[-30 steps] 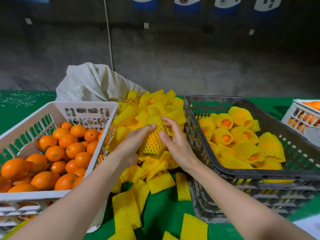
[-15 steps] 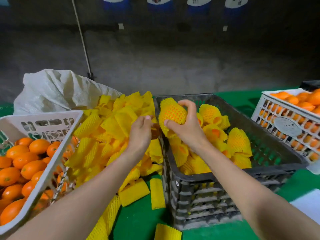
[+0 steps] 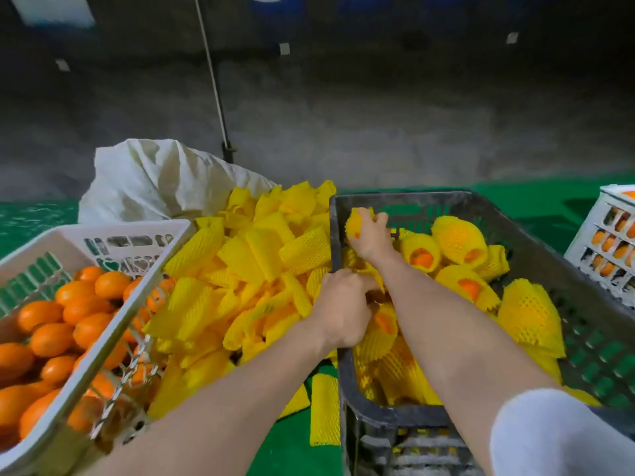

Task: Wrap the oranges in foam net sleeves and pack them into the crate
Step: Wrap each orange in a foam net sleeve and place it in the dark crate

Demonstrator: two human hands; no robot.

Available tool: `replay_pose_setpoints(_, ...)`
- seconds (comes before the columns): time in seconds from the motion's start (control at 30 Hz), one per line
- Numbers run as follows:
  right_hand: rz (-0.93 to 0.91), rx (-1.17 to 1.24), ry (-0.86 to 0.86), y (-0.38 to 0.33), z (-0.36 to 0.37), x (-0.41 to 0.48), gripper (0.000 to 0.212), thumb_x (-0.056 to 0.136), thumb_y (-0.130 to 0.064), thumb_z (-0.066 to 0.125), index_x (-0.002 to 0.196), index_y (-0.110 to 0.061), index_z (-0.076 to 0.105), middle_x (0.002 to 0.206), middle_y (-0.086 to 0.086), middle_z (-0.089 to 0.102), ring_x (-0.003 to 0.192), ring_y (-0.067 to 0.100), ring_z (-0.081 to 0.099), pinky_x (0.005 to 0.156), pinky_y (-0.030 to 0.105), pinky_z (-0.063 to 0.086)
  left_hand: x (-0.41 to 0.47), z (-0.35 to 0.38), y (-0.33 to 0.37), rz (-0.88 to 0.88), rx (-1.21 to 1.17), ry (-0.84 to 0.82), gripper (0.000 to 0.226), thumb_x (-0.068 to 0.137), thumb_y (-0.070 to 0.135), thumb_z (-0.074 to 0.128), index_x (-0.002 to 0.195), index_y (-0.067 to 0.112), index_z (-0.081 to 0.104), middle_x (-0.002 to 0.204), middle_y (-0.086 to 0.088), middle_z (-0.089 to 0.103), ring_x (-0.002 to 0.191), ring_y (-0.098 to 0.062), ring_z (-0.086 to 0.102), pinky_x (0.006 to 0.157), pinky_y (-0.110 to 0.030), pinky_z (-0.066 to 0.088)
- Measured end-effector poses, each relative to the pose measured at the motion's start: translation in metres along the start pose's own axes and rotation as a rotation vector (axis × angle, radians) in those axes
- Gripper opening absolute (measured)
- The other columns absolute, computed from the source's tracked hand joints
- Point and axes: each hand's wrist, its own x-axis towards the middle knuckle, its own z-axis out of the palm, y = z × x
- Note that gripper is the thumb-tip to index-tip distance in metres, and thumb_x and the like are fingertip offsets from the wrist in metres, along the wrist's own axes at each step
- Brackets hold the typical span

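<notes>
My right hand (image 3: 372, 242) grips a wrapped orange (image 3: 357, 223) low in the far left corner of the dark crate (image 3: 412, 197). Several wrapped oranges (image 3: 460, 235) lie in that crate. Over the crate's left rim sits my left hand (image 3: 340, 310), its fingers curled onto the rim; their tips are hidden behind my right forearm. A heap of loose yellow foam net sleeves (image 3: 261, 255) lies left of the crate. Bare oranges (image 3: 79, 314) fill the white basket (image 3: 103, 231) at the left.
A white sack (image 3: 154, 180) slumps behind the sleeve heap. Another white crate (image 3: 611, 249) with oranges stands at the right edge. A few sleeves lie on the green tabletop (image 3: 295, 448) between basket and crate. A dark wall rises behind.
My right hand has carried the wrapped orange from above the crate's near rim down into its far left corner. My left hand left the sleeve heap and moved onto the crate's left rim.
</notes>
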Motion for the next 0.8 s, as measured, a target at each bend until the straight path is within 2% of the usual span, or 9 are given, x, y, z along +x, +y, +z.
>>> replay_pose_setpoints(0.1,-0.012,-0.186,-0.134,0.003,0.016,0.004,0.076,0.091,-0.001,0.048,0.149,-0.033,0.01,0.156,0.017,-0.008,0.138,0.048,0.013,0.112,0.049,0.022,0.001,-0.001,-0.002,0.001,-0.045,0.024,0.024,0.085,0.007,0.057,0.104,0.014,0.069,0.11,-0.005,0.068,0.106,-0.027,0.051,0.095,-0.04,0.037)
replay_pose_setpoints(0.2,0.005,-0.177,-0.125,-0.003,0.009,0.001,0.077,0.089,-0.006,0.051,0.148,-0.034,0.011,0.156,0.013,-0.012,0.14,0.047,0.007,0.113,0.053,0.018,0.001,0.0,-0.002,-0.001,-0.065,0.043,0.024,0.083,0.008,0.061,0.105,0.011,0.069,0.113,-0.006,0.067,0.109,-0.027,0.052,0.095,-0.039,0.038)
replay_pose_setpoints(0.23,-0.001,-0.162,-0.103,-0.007,0.004,-0.002,0.074,0.089,-0.009,0.053,0.148,-0.031,0.015,0.157,0.013,-0.007,0.14,0.045,0.008,0.113,0.053,0.019,0.002,0.0,-0.002,-0.002,-0.061,0.049,0.023,0.083,0.009,0.062,0.106,0.01,0.068,0.114,-0.007,0.066,0.11,-0.027,0.052,0.095,-0.039,0.039)
replay_pose_setpoints(0.3,-0.067,-0.126,-0.024,-0.019,-0.01,-0.013,0.058,0.09,-0.016,0.055,0.143,-0.018,0.033,0.153,0.016,0.018,0.139,0.039,0.02,0.11,0.045,0.025,0.001,0.001,-0.001,-0.02,-0.08,0.084,0.02,0.084,0.01,0.062,0.104,0.006,0.066,0.113,-0.01,0.064,0.109,-0.029,0.052,0.094,-0.039,0.039)
replay_pose_setpoints(0.37,-0.183,-0.047,0.1,-0.041,-0.024,-0.033,0.042,0.09,-0.019,0.056,0.13,-0.007,0.051,0.138,0.017,0.046,0.13,0.032,0.039,0.103,0.035,0.032,-0.004,-0.001,-0.001,-0.041,-0.152,0.157,0.016,0.086,0.011,0.062,0.098,0.001,0.064,0.107,-0.015,0.063,0.105,-0.032,0.052,0.09,-0.038,0.038)
replay_pose_setpoints(0.43,-0.303,0.024,0.161,-0.067,-0.037,-0.063,0.032,0.089,-0.018,0.058,0.119,-0.006,0.059,0.124,0.013,0.059,0.119,0.03,0.049,0.097,0.031,0.033,-0.015,-0.01,-0.006,-0.049,-0.233,0.207,0.019,0.089,0.012,0.062,0.102,-0.001,0.063,0.109,-0.017,0.064,0.106,-0.031,0.054,0.088,-0.034,0.037)
replay_pose_setpoints(0.5,-0.42,0.083,0.173,-0.092,-0.045,-0.097,0.027,0.089,-0.017,0.058,0.114,-0.007,0.062,0.118,0.01,0.063,0.113,0.028,0.054,0.096,0.032,0.035,-0.029,-0.029,-0.024,-0.065,-0.297,0.23,0.021,0.089,0.01,0.062,0.107,0.001,0.065,0.111,-0.014,0.067,0.106,-0.027,0.058,0.087,-0.028,0.04)
replay_pose_setpoints(0.63,-0.584,0.136,0.109,-0.134,-0.037,-0.156,0.023,0.089,-0.013,0.057,0.111,-0.008,0.063,0.114,0.007,0.065,0.108,0.023,0.057,0.093,0.028,0.038,-0.064,-0.087,-0.099,-0.209,-0.236,0.24,0.017,0.09,0.008,0.062,0.104,0.004,0.07,0.099,-0.007,0.07,0.091,-0.02,0.063,0.069,-0.018,0.038)
replay_pose_setpoints(0.8,-0.524,-0.099,-0.219,-0.167,0.035,-0.173,0.028,0.092,-0.009,0.052,0.119,-0.008,0.059,0.126,0.013,0.058,0.118,0.029,0.051,0.089,0.029,0.038,-0.117,-0.138,-0.168,-0.331,-0.144,0.213,0.015,0.09,0.003,0.06,0.1,0.003,0.071,0.096,-0.009,0.067,0.081,-0.016,0.059,0.067,-0.018,0.042)
